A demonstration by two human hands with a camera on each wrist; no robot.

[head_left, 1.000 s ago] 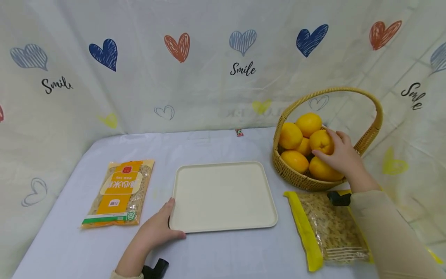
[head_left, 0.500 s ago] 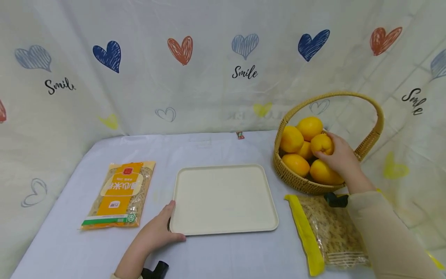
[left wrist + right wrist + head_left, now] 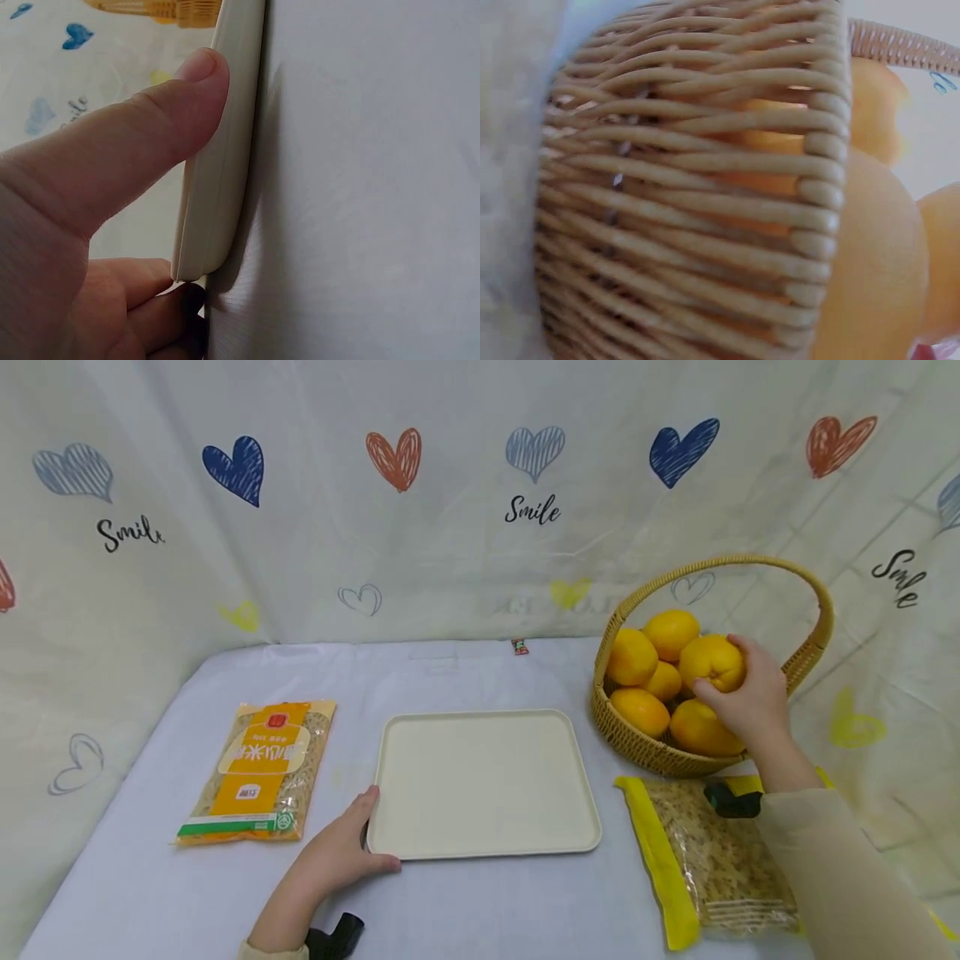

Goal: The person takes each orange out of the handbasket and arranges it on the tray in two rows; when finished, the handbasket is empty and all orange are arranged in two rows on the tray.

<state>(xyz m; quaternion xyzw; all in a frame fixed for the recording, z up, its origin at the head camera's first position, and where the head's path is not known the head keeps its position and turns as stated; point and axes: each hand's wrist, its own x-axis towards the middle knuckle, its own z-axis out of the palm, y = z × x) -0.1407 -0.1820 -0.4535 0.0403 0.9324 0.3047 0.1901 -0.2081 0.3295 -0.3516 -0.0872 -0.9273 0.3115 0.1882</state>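
In the head view my right hand (image 3: 750, 693) grips an orange (image 3: 711, 663) with the thumb in front and fingers on its far right side. This orange is raised over several others in a wicker basket (image 3: 637, 743) with a tall handle. From the right wrist, the basket's woven wall (image 3: 705, 172) fills much of the view, with oranges (image 3: 870, 255) behind its rim; the hand is mostly out of that view. My left hand (image 3: 337, 852) holds the near left corner of a cream rectangular tray (image 3: 483, 785), thumb (image 3: 165, 112) along its front side and fingers at its left edge.
An orange-labelled bag of dry food (image 3: 262, 772) lies left of the tray. A yellow-edged clear bag of pasta-like pieces (image 3: 720, 852) lies before the basket, partly under the right sleeve (image 3: 840, 868). A small red wrapped sweet (image 3: 520, 647) sits at the table's back edge.
My right hand has closed its grip on the orange and lifted it a little from the pile, slightly to the right. My left hand stays at the tray's corner.
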